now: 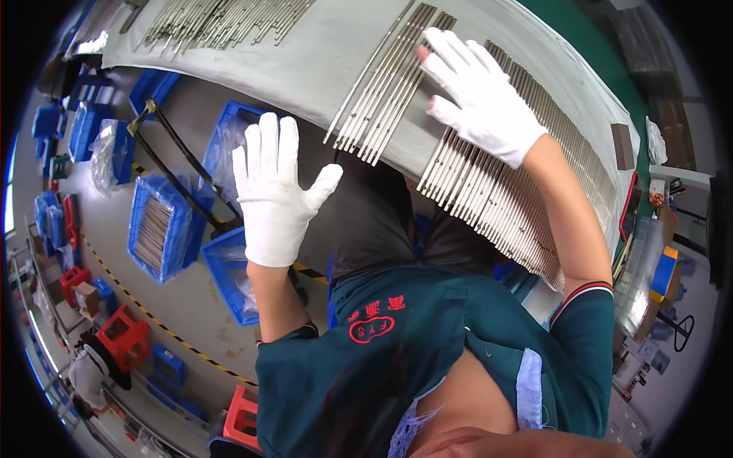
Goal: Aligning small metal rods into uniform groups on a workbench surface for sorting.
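Observation:
My left hand (pixel 276 195), in a white glove, is raised beside the table's near edge, palm down with its fingers stretched out. Nothing is in it. My right hand (pixel 489 107), also gloved in white with bare thumb and index tips, reaches over the table with fingers extended. It lies over the gap between a small group of slim metal rods (pixel 376 107) and a wide, dense row of similar rods (pixel 496 195). Whether its fingertips touch the rods I cannot tell. Small dark marks or holes show along the rods.
More rods (pixel 221 21) lie on the pale table cover (pixel 328 53) at the far left. A blue crate (pixel 134 221) lined with plastic holds rods on the floor to the left, near a black trolley handle (pixel 179 141). A dark block (pixel 623 146) sits at the right edge.

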Demonstrator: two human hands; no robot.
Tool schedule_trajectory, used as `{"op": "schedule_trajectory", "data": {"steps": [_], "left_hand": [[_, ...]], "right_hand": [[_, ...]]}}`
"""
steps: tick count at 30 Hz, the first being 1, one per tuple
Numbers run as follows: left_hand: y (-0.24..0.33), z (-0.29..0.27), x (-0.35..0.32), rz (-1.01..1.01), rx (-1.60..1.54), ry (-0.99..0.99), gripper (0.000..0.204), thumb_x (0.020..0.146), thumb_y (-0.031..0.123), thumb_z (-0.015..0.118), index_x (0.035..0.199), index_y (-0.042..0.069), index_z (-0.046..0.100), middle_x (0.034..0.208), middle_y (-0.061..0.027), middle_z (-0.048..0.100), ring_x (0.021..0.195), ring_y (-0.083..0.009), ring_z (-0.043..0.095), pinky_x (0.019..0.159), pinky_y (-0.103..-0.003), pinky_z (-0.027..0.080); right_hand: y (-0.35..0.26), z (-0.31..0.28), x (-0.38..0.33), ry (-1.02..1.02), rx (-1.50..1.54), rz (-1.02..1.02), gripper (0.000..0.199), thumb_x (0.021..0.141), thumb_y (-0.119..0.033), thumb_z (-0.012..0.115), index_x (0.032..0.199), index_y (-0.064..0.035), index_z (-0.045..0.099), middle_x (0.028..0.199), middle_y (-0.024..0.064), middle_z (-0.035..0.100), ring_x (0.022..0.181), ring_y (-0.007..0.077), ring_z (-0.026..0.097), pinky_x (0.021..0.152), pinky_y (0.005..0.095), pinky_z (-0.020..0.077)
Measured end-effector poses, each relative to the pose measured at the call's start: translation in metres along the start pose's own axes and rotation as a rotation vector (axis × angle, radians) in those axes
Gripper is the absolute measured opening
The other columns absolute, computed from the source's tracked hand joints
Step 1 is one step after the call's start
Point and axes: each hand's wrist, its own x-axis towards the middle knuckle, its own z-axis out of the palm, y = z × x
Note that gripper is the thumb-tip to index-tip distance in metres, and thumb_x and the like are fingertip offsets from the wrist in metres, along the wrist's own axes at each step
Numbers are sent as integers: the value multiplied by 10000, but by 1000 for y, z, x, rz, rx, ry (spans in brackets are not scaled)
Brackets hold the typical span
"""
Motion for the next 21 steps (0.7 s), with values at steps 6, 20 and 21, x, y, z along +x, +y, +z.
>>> {"op": "schedule_trajectory", "data": {"steps": [6,20,21], "left_hand": [[7,-3,2,1,-33,-27,831,832,430,785,1443,-47,485,1499,-294,455,1404,-449,413,1165,-546,291],[5,-5,7,49,-22,-56,849,829,475,778,1450,-27,489,1501,-275,465,1410,-447,412,1162,-555,299],[9,-6,10,82,-34,-70,860,831,508,763,1447,-28,493,1498,-276,468,1406,-453,414,1160,-562,298]], "right_hand": [[-28,33,71,172,-14,-134,490,1036,-474,417,1391,-174,573,1532,156,433,1434,327,394,1186,488,278],[-2,18,4,-10,-4,-98,594,1014,-436,483,1500,-95,461,1574,167,408,1455,323,384,1214,473,253],[0,17,-5,2,8,-99,611,992,-410,529,1502,-82,456,1580,168,401,1460,326,377,1218,478,245]]}}
